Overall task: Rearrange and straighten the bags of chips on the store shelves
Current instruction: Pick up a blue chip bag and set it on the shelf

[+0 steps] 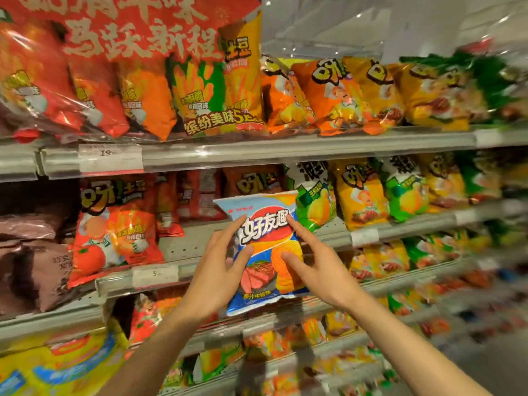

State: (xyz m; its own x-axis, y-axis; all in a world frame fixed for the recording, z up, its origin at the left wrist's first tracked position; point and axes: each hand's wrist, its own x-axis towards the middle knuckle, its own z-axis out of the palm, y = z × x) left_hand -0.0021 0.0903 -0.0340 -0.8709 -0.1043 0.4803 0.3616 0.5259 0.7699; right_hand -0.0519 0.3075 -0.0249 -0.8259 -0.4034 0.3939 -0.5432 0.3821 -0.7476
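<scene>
A blue chip bag (264,224) with a steak picture hangs upright in front of the middle shelf (200,244). My left hand (220,270) holds its left edge, thumb on the front and fingers behind. My right hand (311,261) touches its right side with forefinger and thumb spread on the front. Behind the bag, a bare stretch of the middle shelf shows between an orange-red tomato bag (114,230) and a green and white bag (311,201).
The top shelf (285,147) carries large red multipacks (114,67) and orange bags (334,95). Yellow and green bags (400,190) fill the middle shelf's right. Brown bags (31,252) lie at far left. Lower shelves hold more bags, blurred. Price tags (110,158) line the shelf rails.
</scene>
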